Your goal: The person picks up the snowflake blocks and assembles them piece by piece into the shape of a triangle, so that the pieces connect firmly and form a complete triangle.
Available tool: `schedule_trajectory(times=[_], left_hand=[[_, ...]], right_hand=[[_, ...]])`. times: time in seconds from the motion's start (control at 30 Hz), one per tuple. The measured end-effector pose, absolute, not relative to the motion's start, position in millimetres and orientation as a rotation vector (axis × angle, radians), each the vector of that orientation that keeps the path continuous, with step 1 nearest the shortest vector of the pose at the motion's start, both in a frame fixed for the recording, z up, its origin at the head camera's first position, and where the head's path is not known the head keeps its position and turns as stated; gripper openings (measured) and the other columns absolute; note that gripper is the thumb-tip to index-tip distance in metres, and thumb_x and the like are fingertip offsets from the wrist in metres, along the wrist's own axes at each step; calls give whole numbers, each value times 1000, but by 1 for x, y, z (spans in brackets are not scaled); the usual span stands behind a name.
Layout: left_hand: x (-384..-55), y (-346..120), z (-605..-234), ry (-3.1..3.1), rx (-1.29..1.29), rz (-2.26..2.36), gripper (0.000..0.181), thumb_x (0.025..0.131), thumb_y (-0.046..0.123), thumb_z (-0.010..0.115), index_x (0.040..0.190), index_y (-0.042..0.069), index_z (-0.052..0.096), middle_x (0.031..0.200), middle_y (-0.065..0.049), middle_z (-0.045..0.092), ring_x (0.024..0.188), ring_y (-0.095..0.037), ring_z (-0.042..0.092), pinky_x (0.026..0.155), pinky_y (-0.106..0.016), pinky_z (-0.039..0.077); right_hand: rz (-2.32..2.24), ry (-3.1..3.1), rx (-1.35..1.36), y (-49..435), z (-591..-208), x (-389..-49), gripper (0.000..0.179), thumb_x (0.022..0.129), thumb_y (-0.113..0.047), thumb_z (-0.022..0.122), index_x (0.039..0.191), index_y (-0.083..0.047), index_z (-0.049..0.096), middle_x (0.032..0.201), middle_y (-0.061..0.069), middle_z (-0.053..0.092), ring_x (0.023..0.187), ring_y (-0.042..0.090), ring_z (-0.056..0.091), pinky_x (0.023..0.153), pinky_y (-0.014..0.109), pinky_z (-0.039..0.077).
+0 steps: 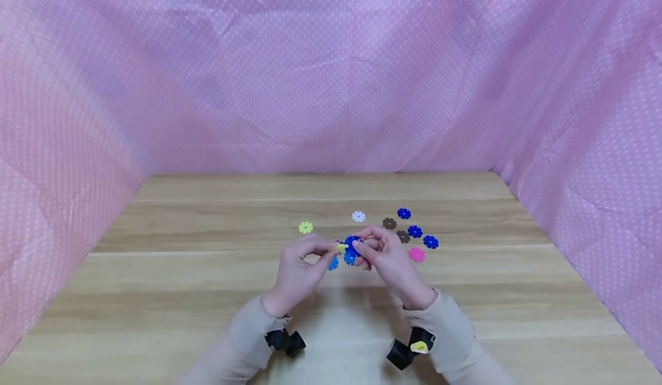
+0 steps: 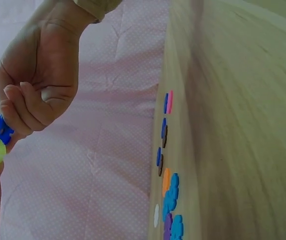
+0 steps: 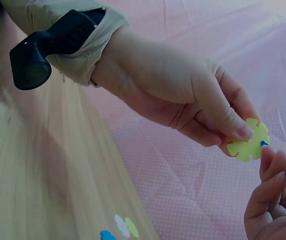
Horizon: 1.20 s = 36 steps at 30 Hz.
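Above the table, both hands meet in the head view. My left hand (image 1: pixel 304 265) pinches a yellow notched disc (image 1: pixel 342 248) between thumb and fingers. A dark blue notched disc (image 1: pixel 352 246) is gripped by my right hand (image 1: pixel 390 263). The two discs touch at their edges and stand at an angle to each other. In the right wrist view the yellow disc (image 3: pixel 243 144) faces the camera, with a bit of the blue disc (image 3: pixel 264 144) showing at its rim. Fingers hide how deep the slots engage.
Light blue discs (image 1: pixel 333 264) lie beneath the hands, with orange (image 2: pixel 166 181) and purple (image 2: pixel 168 226) ones beside them. Farther back are yellow-green (image 1: pixel 306 227) and white (image 1: pixel 358 216) discs. To the right lie several dark blue (image 1: pixel 415 231), brown (image 1: pixel 389 223) and pink (image 1: pixel 417 254) discs.
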<state>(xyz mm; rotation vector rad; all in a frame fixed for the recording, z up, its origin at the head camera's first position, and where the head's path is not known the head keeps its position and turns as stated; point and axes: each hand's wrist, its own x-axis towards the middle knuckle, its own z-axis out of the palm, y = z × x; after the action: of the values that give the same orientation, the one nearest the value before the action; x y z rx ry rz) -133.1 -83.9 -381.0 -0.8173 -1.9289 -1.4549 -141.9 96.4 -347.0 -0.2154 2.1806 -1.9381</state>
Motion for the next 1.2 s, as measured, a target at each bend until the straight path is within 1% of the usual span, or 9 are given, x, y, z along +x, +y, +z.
schedule_trajectory(times=[0.17,0.27,0.4,0.6,0.73,0.93,1.0,1.1,1.2], left_hand=[[-135,-85,-375,-1966,-792,-1460,13,76,-9,72,87,-2,72,76,-9,67,67,-15,64,65,-21,55],[-136,-86,-375,-1968,-821,-1437,15,74,-11,73,86,-1,73,75,-8,68,67,-14,63,63,-21,54],[-136,-85,-374,-1944,-875,-1404,16,72,-13,74,84,-2,74,74,-10,69,65,-15,62,60,-21,53],[-134,-83,-376,-1967,-871,-1375,14,72,-11,74,83,-2,75,72,-8,70,61,-13,58,53,-20,48],[-135,-84,-379,-1965,-883,-1369,16,72,-12,74,83,-2,75,73,-8,70,61,-12,58,54,-16,48],[-135,-83,-382,-1986,-883,-1330,18,73,-13,72,84,1,74,75,-6,69,64,-13,59,58,-18,50],[-136,-84,-382,-2004,-859,-1323,19,74,-13,72,85,2,72,76,-5,68,66,-12,59,61,-20,52],[-137,-88,-380,-2034,-810,-1330,20,76,-12,71,88,3,71,78,-4,67,69,-13,60,65,-23,54],[-140,-95,-376,-2067,-729,-1328,17,77,-9,71,89,4,71,78,-4,67,72,-13,61,67,-23,54]], right_hand=[[-1932,2214,-259,97,-341,-142,20,92,-3,57,109,7,58,70,4,66,57,8,58,57,20,50],[-1907,2247,-292,98,-341,-142,17,92,-1,58,107,8,59,70,11,67,57,10,58,58,21,52],[-1873,2295,-343,101,-343,-143,14,90,1,58,103,8,60,74,22,67,56,14,60,56,22,53],[-1805,2352,-384,101,-345,-144,14,89,2,60,101,8,61,76,27,66,57,19,62,56,23,54],[-1786,2350,-396,100,-347,-144,12,90,1,60,100,7,61,73,25,66,57,20,62,57,23,54],[-1776,2302,-370,100,-350,-144,13,91,-4,60,101,4,60,72,18,67,59,19,62,57,24,54],[-1786,2234,-374,102,-351,-147,17,92,-7,60,106,2,59,73,13,68,62,17,63,61,25,54],[-1797,2123,-411,107,-353,-153,27,95,-13,57,118,0,58,76,5,68,67,15,63,68,30,56],[-1799,2069,-424,116,-356,-163,37,96,-17,54,128,0,53,82,3,67,75,18,64,77,38,56]])
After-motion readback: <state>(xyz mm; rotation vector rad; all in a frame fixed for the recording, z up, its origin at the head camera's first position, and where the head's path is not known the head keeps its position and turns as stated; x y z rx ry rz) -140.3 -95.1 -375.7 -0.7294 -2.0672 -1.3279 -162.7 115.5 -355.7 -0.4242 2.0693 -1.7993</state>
